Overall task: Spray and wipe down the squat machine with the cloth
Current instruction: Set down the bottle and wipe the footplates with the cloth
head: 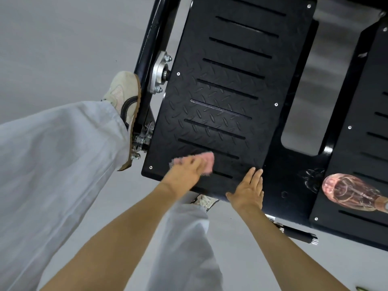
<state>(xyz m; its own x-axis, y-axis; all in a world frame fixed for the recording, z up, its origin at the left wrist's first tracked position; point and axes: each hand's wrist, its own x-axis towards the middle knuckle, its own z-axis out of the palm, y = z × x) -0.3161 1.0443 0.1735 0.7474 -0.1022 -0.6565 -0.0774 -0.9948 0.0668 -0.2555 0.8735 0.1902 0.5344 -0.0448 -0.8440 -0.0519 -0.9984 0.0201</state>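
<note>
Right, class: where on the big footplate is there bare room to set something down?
Free: on the footplate, the slotted stretch above the cloth, up to its far edge. Crowded: the near edge, where the left hand presses the cloth and the right hand lies flat.

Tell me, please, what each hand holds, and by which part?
Left hand presses the pink cloth from above; blur hides any grip. Right hand holds nothing, flat on the footplate.

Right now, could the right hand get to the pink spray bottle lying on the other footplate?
Probably yes. The right hand lies flat and empty on the near footplate; only bare black frame separates it from the spray bottle.
</note>
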